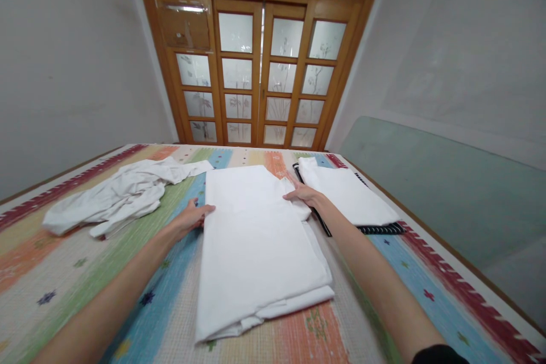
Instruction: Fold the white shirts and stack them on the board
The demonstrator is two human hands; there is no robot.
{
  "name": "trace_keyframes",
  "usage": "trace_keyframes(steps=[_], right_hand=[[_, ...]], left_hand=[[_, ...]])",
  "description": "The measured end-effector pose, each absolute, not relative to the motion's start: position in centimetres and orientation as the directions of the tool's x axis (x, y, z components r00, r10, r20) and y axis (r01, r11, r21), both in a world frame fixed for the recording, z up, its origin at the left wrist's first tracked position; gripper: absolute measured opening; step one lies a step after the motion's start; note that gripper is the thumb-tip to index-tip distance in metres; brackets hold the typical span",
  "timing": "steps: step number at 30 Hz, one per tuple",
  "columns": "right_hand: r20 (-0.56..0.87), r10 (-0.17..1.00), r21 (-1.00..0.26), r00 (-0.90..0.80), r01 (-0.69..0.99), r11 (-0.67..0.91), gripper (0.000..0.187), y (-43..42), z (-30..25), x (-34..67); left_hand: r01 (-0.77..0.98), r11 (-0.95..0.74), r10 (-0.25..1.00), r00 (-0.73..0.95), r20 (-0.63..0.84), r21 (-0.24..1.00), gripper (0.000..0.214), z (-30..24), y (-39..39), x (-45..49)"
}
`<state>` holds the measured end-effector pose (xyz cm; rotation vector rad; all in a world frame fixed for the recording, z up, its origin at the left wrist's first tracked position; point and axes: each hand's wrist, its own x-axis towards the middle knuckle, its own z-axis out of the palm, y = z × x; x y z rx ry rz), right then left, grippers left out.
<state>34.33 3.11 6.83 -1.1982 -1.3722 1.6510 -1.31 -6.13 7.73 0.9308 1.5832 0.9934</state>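
Note:
A white shirt (258, 244), folded lengthwise, lies flat in front of me with its layered hem toward me. My left hand (194, 217) is closed at the shirt's left edge, thumb on top and the other fingers partly hidden beside and under the cloth. On the opposite side, my right hand (301, 193) pinches the upper right edge near a small folded-over flap that looks like a sleeve. Right of that hand lies a neatly folded white garment (345, 193), on top of black cloth with white stripes (381, 229).
A crumpled white garment (123, 190) lies at the left. Everything rests on a colourful striped cloth (170, 273) covering the surface. Behind stand wooden doors with glass panes (260, 68). Walls flank both sides, with a pale green panel (447, 182) at the right.

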Motion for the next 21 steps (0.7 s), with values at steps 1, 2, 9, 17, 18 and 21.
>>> trace_keyframes(steps=[1, 2, 9, 17, 18, 21], right_hand=[[-0.258, 0.898, -0.966, -0.358, 0.077, -0.247, 0.089, 3.2, 6.9, 34.4], [-0.295, 0.883, -0.955, -0.365, 0.1, -0.278, 0.08, 3.3, 6.9, 34.4], [-0.408, 0.843, -0.913, -0.351, 0.188, -0.363, 0.056, 3.2, 7.1, 34.0], [-0.34, 0.91, -0.936, -0.236, 0.185, -0.301, 0.039, 2.5, 8.2, 33.2], [-0.319, 0.918, -0.944, -0.235, 0.165, -0.285, 0.04, 2.4, 8.6, 33.3], [-0.244, 0.932, -0.969, -0.266, 0.114, -0.221, 0.045, 2.1, 10.3, 33.7]], left_hand=[[0.071, 0.342, 0.928, -0.184, -0.324, 0.937, 0.102, 7.7, -6.3, -1.3], [0.056, 0.311, 0.94, -0.165, -0.299, 0.949, 0.106, 7.7, -6.5, -1.3], [0.147, 0.192, 0.973, 0.1, -0.208, 0.97, 0.111, 8.1, -7.2, -1.4], [0.292, 0.077, 0.997, -0.004, -0.08, 0.953, 0.074, 7.9, -7.2, -1.4], [0.273, 0.07, 0.998, -0.02, -0.067, 0.959, 0.073, 8.0, -7.3, -1.4], [0.237, 0.042, 0.996, -0.084, -0.022, 0.971, 0.071, 8.8, -7.6, -1.3]])
